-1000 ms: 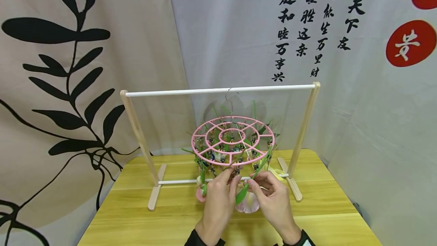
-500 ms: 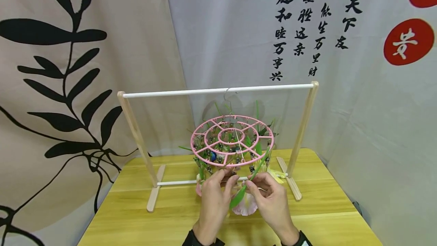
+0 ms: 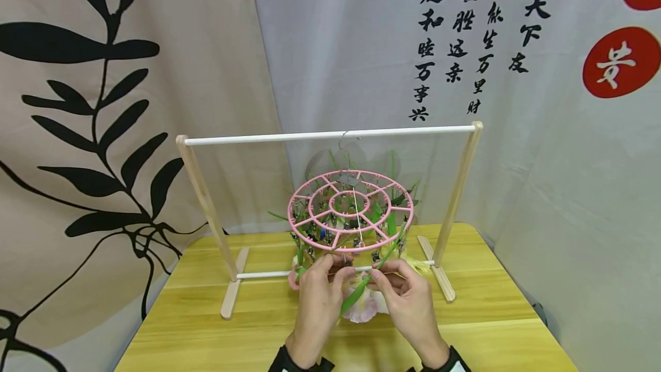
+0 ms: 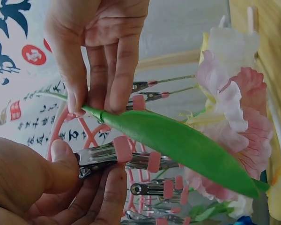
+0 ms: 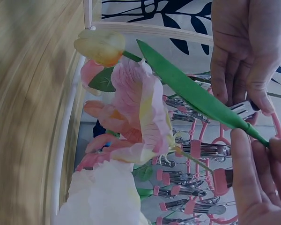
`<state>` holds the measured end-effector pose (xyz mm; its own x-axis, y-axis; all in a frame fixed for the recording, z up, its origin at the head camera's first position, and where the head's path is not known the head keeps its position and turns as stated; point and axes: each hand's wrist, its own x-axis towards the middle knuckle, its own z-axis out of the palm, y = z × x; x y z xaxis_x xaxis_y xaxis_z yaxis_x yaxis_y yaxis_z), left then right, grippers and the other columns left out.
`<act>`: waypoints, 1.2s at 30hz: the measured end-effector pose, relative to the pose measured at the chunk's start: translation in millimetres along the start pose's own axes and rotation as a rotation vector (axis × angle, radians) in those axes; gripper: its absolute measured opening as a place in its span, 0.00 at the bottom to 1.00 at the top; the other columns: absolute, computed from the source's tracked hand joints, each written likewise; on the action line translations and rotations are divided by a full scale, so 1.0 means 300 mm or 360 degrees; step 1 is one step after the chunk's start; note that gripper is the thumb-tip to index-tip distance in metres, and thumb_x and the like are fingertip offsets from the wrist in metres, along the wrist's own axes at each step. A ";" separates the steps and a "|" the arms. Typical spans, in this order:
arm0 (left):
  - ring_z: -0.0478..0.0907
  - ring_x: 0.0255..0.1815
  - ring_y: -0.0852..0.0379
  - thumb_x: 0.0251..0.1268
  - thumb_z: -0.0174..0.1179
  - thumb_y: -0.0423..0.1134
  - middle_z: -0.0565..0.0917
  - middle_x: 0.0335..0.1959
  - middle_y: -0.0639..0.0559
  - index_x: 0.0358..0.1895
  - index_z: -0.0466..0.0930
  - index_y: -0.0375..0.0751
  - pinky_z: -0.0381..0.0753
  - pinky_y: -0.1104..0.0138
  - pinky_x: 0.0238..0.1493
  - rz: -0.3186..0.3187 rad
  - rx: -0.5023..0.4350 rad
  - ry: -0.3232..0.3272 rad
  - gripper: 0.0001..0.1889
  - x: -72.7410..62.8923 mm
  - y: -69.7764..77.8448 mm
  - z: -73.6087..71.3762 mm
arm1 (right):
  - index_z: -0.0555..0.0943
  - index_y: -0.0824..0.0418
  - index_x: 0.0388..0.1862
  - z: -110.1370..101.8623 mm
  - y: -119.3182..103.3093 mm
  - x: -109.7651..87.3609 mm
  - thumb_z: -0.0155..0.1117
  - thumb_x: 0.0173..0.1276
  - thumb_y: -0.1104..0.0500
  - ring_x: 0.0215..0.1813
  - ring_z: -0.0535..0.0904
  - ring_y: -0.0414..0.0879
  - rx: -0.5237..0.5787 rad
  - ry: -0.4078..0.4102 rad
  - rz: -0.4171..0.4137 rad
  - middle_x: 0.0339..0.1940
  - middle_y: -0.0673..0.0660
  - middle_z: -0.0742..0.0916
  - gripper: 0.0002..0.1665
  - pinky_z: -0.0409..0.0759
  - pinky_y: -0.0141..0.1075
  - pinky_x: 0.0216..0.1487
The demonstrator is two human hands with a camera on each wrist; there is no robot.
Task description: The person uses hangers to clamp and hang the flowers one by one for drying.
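My left hand (image 3: 317, 297) pinches a metal clothes clip (image 4: 100, 158) with pink tips between thumb and fingers; it is one of several hanging from the pink round drying rack (image 3: 290, 214). Beside it, my right hand (image 3: 410, 303) pinches the thin stem of an artificial tulip, at the base of its long green leaf (image 4: 187, 150). The tulip's yellow head (image 5: 100, 47) points down and away from the hands. Stem and leaf pass close by the clip's pink tips. A large pink artificial flower (image 5: 136, 112) hangs just behind the leaf.
The rack hangs by a hook from the white top bar (image 3: 258, 139) of a wooden stand (image 3: 206, 211). The stand rests on a yellow wooden table (image 3: 181, 326). More artificial flowers hang from other clips, among them a white one (image 5: 100, 197). Printed curtains stand behind.
The rack has turned slightly, its front clips and the pink flower shifting left. Both hands moved a little left with them, still gripping the clip and the stem.
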<state>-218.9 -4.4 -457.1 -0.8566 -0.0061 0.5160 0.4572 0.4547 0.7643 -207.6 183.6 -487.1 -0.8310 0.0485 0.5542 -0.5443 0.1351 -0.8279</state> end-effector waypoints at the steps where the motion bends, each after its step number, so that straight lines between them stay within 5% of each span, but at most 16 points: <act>1: 0.95 0.45 0.55 0.75 0.77 0.35 0.96 0.46 0.51 0.50 0.93 0.42 0.93 0.69 0.49 0.0013 0.0005 0.0003 0.06 -0.001 0.000 0.001 | 0.89 0.65 0.52 0.001 0.001 0.000 0.74 0.83 0.71 0.42 1.00 0.49 -0.0006 0.0005 0.0017 0.48 0.69 0.96 0.05 0.99 0.47 0.45; 12: 0.91 0.35 0.52 0.78 0.73 0.31 0.97 0.41 0.47 0.47 0.92 0.40 0.82 0.74 0.33 0.0031 0.0010 0.0056 0.02 0.003 0.003 0.012 | 0.91 0.58 0.47 0.017 0.019 0.005 0.79 0.80 0.67 0.39 0.99 0.51 -0.0113 0.0053 0.0029 0.41 0.58 0.98 0.05 0.99 0.40 0.44; 17: 0.90 0.34 0.57 0.78 0.72 0.29 0.97 0.39 0.49 0.45 0.93 0.41 0.78 0.74 0.33 0.0018 0.0037 0.0078 0.03 0.005 0.003 0.014 | 0.92 0.57 0.46 0.021 0.021 0.006 0.81 0.80 0.65 0.38 0.98 0.52 -0.0157 0.0063 0.0033 0.41 0.55 0.97 0.04 0.97 0.36 0.43; 23: 0.91 0.36 0.60 0.73 0.76 0.28 0.96 0.35 0.53 0.41 0.94 0.42 0.82 0.70 0.45 0.0025 0.0082 0.0152 0.04 0.008 -0.004 0.021 | 0.93 0.62 0.45 0.024 0.024 0.008 0.81 0.79 0.64 0.38 0.98 0.52 -0.0173 0.0033 0.0056 0.40 0.54 0.98 0.03 0.97 0.35 0.43; 29: 0.92 0.32 0.59 0.70 0.76 0.24 0.96 0.32 0.54 0.37 0.94 0.43 0.82 0.72 0.37 0.0054 0.0061 0.0206 0.09 0.016 -0.012 0.028 | 0.94 0.62 0.45 0.024 0.029 0.011 0.82 0.78 0.65 0.38 0.98 0.53 -0.0142 0.0012 0.0083 0.40 0.55 0.98 0.03 0.97 0.38 0.41; 36: 0.94 0.35 0.57 0.68 0.73 0.20 0.96 0.31 0.55 0.36 0.94 0.45 0.86 0.71 0.39 0.0087 0.0058 0.0214 0.13 0.023 -0.011 0.029 | 0.94 0.55 0.44 0.032 0.032 0.019 0.83 0.76 0.65 0.38 0.98 0.54 -0.0149 0.0024 0.0072 0.40 0.54 0.98 0.05 0.97 0.38 0.41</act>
<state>-228.3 1.8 -459.4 -0.7899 -0.0985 0.6053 0.4912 0.4895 0.7205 -218.6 175.7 -492.8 -0.8521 0.0713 0.5184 -0.4927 0.2245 -0.8407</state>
